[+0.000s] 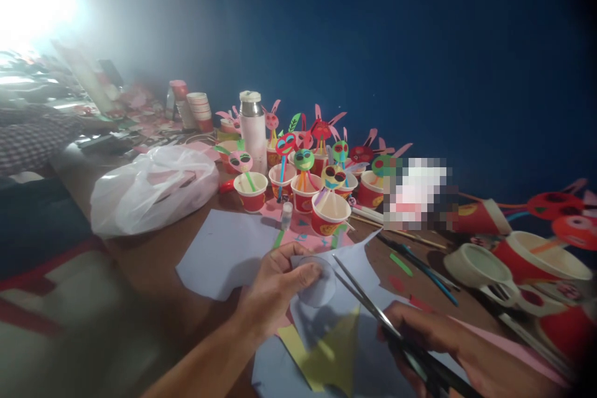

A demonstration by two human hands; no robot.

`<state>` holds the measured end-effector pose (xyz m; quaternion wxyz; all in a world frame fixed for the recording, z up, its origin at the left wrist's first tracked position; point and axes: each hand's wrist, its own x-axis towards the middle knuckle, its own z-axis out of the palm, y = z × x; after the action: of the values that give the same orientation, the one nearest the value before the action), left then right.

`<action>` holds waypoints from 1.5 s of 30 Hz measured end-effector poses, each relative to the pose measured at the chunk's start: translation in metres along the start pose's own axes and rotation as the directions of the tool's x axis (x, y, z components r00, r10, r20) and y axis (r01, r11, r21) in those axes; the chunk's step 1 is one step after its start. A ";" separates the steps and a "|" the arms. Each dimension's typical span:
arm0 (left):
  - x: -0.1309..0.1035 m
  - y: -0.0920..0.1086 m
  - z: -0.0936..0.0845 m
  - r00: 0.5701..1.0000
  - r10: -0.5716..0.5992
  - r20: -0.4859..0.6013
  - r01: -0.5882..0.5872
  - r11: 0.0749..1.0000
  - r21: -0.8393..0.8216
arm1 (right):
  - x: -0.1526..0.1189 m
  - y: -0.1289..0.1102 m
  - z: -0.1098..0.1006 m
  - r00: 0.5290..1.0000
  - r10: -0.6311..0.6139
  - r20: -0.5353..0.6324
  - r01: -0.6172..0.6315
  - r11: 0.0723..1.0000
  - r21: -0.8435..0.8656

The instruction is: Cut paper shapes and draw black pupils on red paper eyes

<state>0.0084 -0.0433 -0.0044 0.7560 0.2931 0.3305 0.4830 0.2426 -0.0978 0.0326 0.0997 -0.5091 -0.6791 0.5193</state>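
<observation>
My left hand [280, 277] pinches a round pale piece of paper [319, 295] between thumb and fingers, above the middle of the table. A pair of scissors [361, 298] is in my right hand [420, 329]. Its blades point up and left, slightly apart, with the tips close to the right edge of the round piece. Beneath both hands lie pale blue-white paper sheets [373, 357] and a yellow paper scrap [338, 351]. My right fingers partly hide the scissor handles.
Red-and-white paper cups [326, 224] with paper faces on sticks stand ahead, beside a white thermos [253, 137]. To the left sits a white plastic bag [153, 199]. A mug [478, 267] and pens [431, 273] are at right. A checked sleeve [37, 134] shows far left.
</observation>
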 end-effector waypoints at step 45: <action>-0.002 -0.008 0.002 0.991 -0.101 0.093 0.071 0.957 0.282 | 0.015 0.003 0.016 0.995 -0.035 0.091 0.015 0.977 0.214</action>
<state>0.0136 -0.0477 -0.0085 0.7441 0.4068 0.3668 0.3824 0.2265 -0.0962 0.0176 0.1283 -0.4618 -0.6299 0.6112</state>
